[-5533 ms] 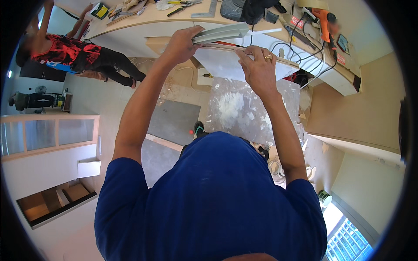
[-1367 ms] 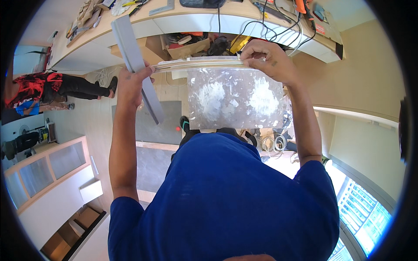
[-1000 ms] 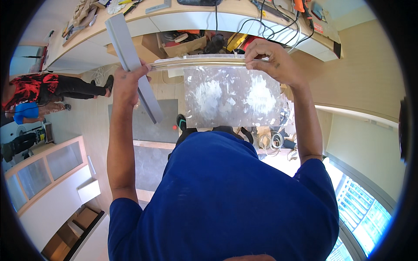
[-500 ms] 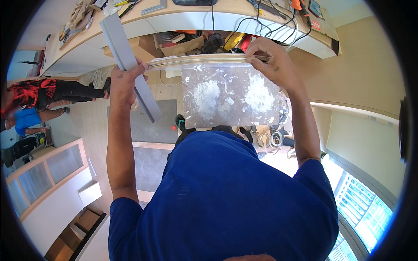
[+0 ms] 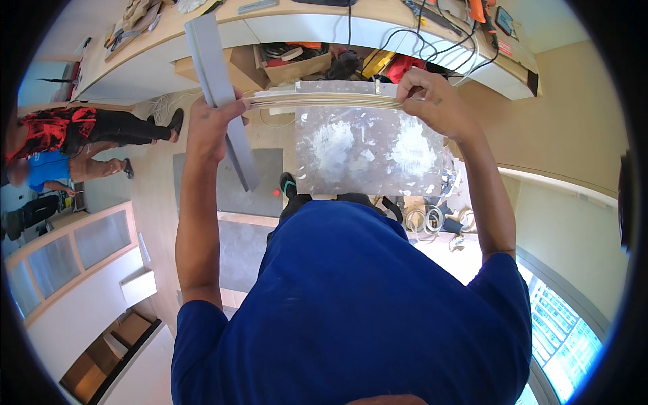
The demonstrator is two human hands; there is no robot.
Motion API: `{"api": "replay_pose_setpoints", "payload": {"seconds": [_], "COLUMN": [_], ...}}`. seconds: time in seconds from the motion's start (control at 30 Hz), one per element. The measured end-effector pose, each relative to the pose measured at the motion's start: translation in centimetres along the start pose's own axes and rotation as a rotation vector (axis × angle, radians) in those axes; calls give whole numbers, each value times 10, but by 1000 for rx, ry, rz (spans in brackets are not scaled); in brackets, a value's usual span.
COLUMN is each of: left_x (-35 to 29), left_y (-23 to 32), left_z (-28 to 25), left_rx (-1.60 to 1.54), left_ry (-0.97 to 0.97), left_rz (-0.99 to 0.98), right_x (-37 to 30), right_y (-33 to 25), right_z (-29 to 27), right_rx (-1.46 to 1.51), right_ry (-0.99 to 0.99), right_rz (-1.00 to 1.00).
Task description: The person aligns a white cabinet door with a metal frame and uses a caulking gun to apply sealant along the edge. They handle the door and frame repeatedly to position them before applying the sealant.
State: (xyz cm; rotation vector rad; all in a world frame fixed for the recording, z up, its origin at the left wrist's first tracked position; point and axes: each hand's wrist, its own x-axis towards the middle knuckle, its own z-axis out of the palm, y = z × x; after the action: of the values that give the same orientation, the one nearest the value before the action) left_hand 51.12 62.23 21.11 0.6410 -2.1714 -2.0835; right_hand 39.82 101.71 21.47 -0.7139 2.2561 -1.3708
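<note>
A bundle of thin, pale wood-coloured strips (image 5: 324, 100) spans between my hands, level above a paint-spattered grey work platform (image 5: 368, 158). My left hand (image 5: 208, 128) is closed around a long grey bar (image 5: 202, 57) that slants from the upper left down toward me. The same hand's thumb and fingers also pinch the left end of the strips. At the opposite end, my right hand (image 5: 442, 108) grips the strips between thumb and curled fingers.
A wooden counter (image 5: 297, 15) with tools and cables runs along the far side. Beneath it sits an open cardboard box (image 5: 297, 67) of gear. Two people stand at the left. Coiled hose (image 5: 425, 219) lies right of the platform, and a glass-paned cabinet (image 5: 101, 236) stands lower left.
The strips have come slightly nearer to me, so the platform's far edge shows beyond them. Both hands keep their holds. The whole view has shifted a little.
</note>
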Motion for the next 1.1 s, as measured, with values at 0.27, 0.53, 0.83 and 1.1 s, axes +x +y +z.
{"api": "replay_pose_setpoints", "payload": {"seconds": [0.27, 0.53, 0.83, 1.1], "left_x": [4, 6, 6, -2], "left_y": [2, -3, -7, -14], "left_z": [-2, -6, 1, 19], "left_rx": [44, -223, -128, 216], "left_ry": [-28, -61, 46, 200], "left_rz": [-19, -65, 13, 236], "right_x": [-2, -18, -20, -12], "right_y": [-9, 2, 7, 23], "right_z": [-3, 1, 29, 33], "right_rx": [18, -228, -725, -789], "right_ry": [33, 157, 354, 458], "right_rz": [162, -321, -543, -690]}}
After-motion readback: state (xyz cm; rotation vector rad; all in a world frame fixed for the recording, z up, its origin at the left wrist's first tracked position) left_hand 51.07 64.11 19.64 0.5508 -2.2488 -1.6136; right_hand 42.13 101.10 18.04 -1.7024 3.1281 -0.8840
